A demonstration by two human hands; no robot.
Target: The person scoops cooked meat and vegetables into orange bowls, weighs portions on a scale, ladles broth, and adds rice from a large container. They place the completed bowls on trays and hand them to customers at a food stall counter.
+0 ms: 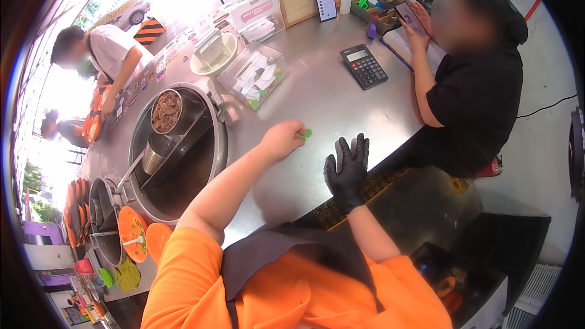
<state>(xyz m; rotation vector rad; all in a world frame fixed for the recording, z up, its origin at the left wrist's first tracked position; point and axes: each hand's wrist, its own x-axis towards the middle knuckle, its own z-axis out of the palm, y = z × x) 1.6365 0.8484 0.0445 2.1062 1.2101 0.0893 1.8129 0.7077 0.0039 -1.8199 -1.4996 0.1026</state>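
My left hand point(284, 139), bare, is just above or on the stainless steel counter point(315, 87). Its fingertips are closed on small green discs point(308, 133), partly hidden by the fingers. My right hand point(348, 171) wears a black glove and rests palm down at the counter's near edge with fingers spread, nothing in it. Beyond my left hand sits a clear plastic box point(279, 61) with paper slips point(265, 80) and green discs point(254, 104) inside. A black calculator point(364, 66) lies farther off to the right.
At left, a round sunken pot point(221, 146) holds a container of meat point(166, 111) and a perforated metal strainer basket point(158, 150). Orange plates point(157, 240) sit nearby. A person in black point(475, 87) holds a phone point(411, 19) at right; another person point(114, 50) stands across the counter.
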